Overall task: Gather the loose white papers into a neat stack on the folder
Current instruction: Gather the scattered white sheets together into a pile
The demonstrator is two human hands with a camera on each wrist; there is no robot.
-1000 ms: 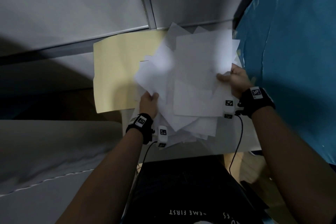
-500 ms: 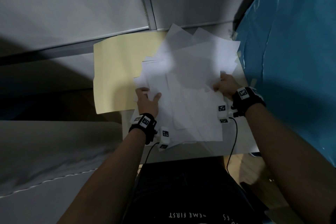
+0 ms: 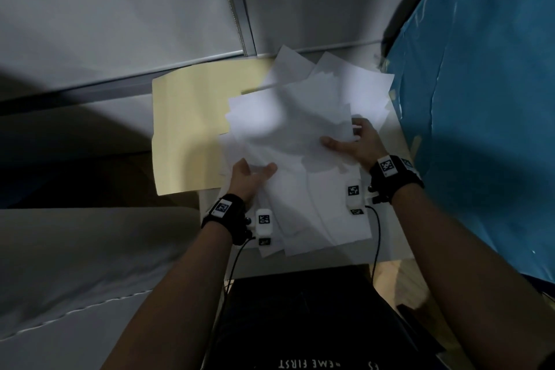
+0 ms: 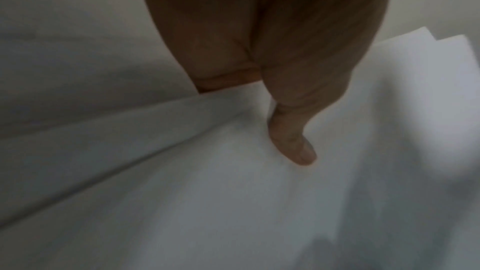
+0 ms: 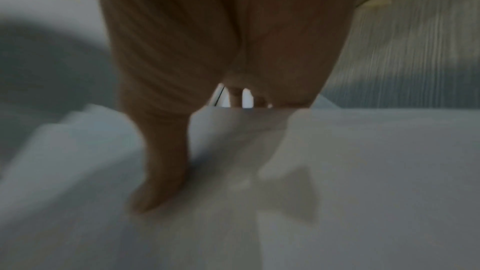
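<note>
The loose white paper sheets (image 3: 288,135) lay fanned and crooked over the right half of the pale yellow card folder (image 3: 192,129) by the table's far edge, the left hand (image 3: 249,180) pinching their near-left edge, thumb on top, and the right hand (image 3: 360,144) gripping their right edge likewise.

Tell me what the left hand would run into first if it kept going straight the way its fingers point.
Probably nothing new: the left hand already grips the white papers, thumb on top, so it would only slide further into them. Beyond lie more sheets over the yellow folder; depth is unclear.
</note>
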